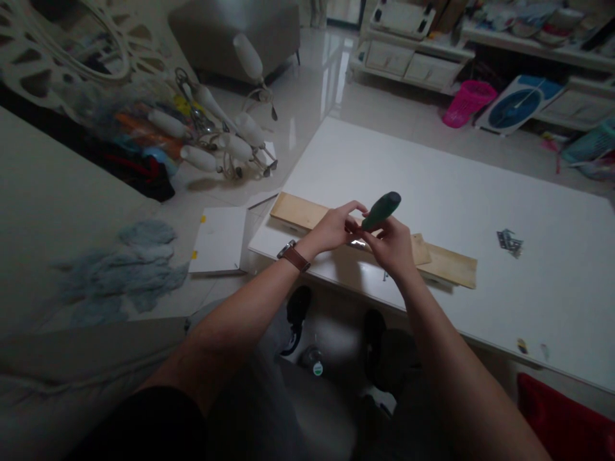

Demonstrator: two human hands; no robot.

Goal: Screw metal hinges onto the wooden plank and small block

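A screwdriver (381,211) with a green handle and dark end stands tilted over a long pale wooden board (298,210). My right hand (393,246) is closed round the lower part of the screwdriver. Close against it, my left hand (336,229) has its fingers curled by the board; whatever they pinch is hidden. The screwdriver's tip is also out of sight behind the fingers. Under my hands a shiny metal piece (358,243) shows. A shorter wooden piece (421,248) lies across the board to the right. A small screw (385,276) is near my right wrist.
The board rests on a large white panel (480,192). Metal hardware (510,243) lies in a small pile on its right side. A lamp with several white shades (235,146) sits on the floor at left, near a white board (218,240) and grey-blue cloth (139,269).
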